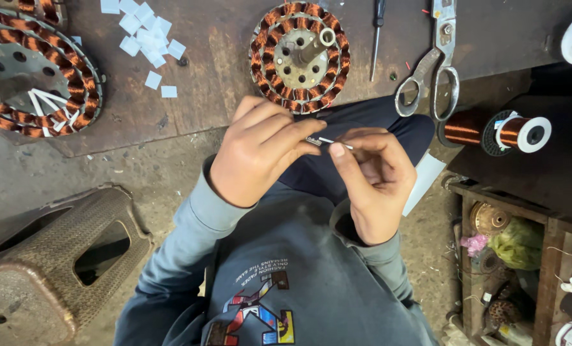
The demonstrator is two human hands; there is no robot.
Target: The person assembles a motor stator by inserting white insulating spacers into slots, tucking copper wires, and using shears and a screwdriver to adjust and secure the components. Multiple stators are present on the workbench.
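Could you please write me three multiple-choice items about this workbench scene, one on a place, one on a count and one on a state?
1. Where do the scissors lie?
A. On the bench, right of the middle stator
B. In the wooden crate
C. On the stool

2. How many copper-wound stators are on the bench?
A. One
B. Two
C. Four

3. What are the two hands doing?
A. Resting flat on the bench
B. Pinching a thin white strip between them
C. Gripping the scissors

Answers:
1 A, the scissors lie beside the middle stator.
2 B, a second stator sits at the left edge.
3 B, the left hand and right hand meet on the white strip.
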